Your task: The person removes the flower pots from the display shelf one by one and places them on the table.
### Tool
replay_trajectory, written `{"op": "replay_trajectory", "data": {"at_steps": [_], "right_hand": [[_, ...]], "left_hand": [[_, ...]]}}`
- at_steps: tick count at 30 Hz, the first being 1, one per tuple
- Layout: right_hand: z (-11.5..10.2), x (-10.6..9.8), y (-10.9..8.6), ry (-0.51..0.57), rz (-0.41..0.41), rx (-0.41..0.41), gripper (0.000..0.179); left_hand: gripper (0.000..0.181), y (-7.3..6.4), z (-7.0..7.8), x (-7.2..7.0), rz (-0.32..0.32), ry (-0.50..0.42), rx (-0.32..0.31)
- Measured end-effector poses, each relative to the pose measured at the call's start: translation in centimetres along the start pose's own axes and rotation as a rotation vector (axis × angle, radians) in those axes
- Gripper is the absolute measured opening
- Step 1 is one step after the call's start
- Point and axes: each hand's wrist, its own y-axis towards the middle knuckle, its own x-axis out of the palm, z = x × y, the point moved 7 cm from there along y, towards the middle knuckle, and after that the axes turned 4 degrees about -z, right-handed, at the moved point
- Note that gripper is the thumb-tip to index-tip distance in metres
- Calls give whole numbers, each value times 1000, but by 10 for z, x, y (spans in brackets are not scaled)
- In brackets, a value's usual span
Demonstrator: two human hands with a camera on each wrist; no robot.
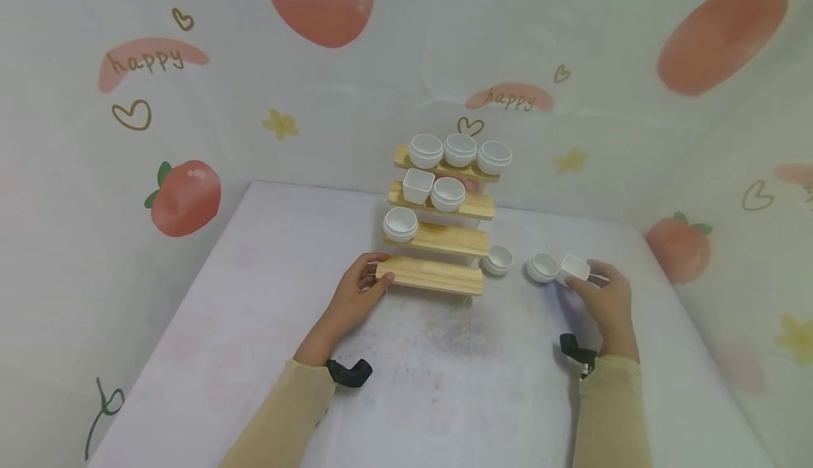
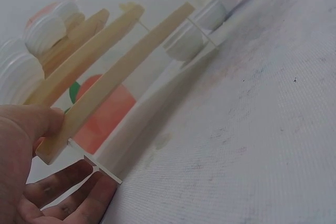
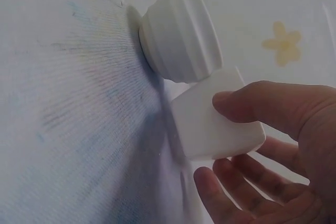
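A stepped wooden display stand [image 1: 438, 241] holds small white cups on its upper three tiers. My left hand [image 1: 358, 290] grips the left end of its lowest board [image 2: 118, 85], thumb on top and fingers by the clear support below. Over on the right, my right hand [image 1: 606, 298] pinches a square white cup [image 3: 215, 119] between thumb and fingers. Beside that cup stands a round ribbed white cup [image 3: 181, 38]; another round cup [image 1: 498, 260] sits by the stand's right side. The lowest board bears no cup.
Three round cups stand on the top tier, including a middle one [image 1: 460, 149]. The second tier carries a square cup [image 1: 418, 186] and a round one [image 1: 447, 194]; the third has one round cup [image 1: 400, 224] at its left. A printed backdrop [image 1: 381, 94] rises behind the white tabletop [image 1: 444, 390].
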Motion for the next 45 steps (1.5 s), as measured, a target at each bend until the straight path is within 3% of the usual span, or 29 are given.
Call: {"op": "replay_trajectory", "data": {"at_steps": [17, 29, 38, 45], "right_hand": [[-9, 2, -3, -14, -11, -15, 80], [-21, -4, -4, -63, 68, -82, 76], [-53, -6, -15, -61, 128, -201, 68], [-77, 5, -21, -9, 165, -227, 61]], "left_hand": [[43, -1, 1, 1, 5, 17, -2], [43, -1, 2, 0, 5, 18, 6], [42, -1, 2, 0, 8, 9, 0], [42, -1, 2, 1, 8, 5, 8]]}}
